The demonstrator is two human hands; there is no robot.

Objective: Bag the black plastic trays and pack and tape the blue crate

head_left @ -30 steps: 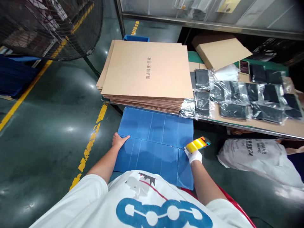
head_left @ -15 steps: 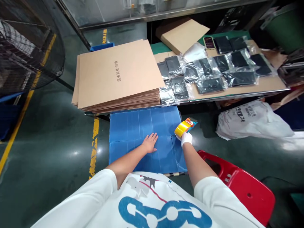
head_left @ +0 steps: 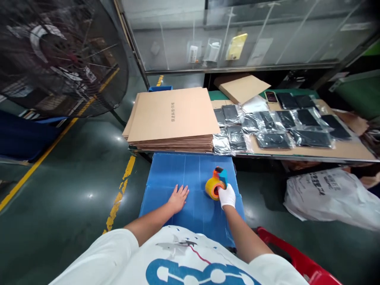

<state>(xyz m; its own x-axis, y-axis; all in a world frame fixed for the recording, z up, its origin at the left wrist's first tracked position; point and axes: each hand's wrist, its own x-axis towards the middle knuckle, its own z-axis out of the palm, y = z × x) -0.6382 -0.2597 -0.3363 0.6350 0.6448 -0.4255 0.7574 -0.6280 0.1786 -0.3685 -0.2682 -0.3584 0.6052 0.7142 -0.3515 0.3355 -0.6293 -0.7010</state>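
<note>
My left hand (head_left: pixel 177 198), bare, lies flat with its fingers spread on a blue corrugated sheet (head_left: pixel 166 171). In a white glove, my right hand (head_left: pixel 227 196) is closed around a tape dispenser (head_left: pixel 221 176) that carries a roll of yellow tape (head_left: pixel 212 187). The dispenser is over the right half of the blue sheet, its blue and orange head pointing away from me. Whether it touches the sheet I cannot tell. Beyond the sheet rises a stack of brown cardboard sheets (head_left: pixel 175 114) with printed characters on top.
Several bagged black items (head_left: pixel 274 140) cover the bench to the right, with a phone (head_left: pixel 270 97) and a cardboard box (head_left: pixel 242 88) behind. A large fan (head_left: pixel 71 59) stands left. A white sack (head_left: pixel 329 194) and a red stool (head_left: pixel 297 253) are at right.
My right hand has brought the tape dispenser from the sheet's right edge inward over it and turned it. My left hand stays flat on the sheet. The view has tilted up.
</note>
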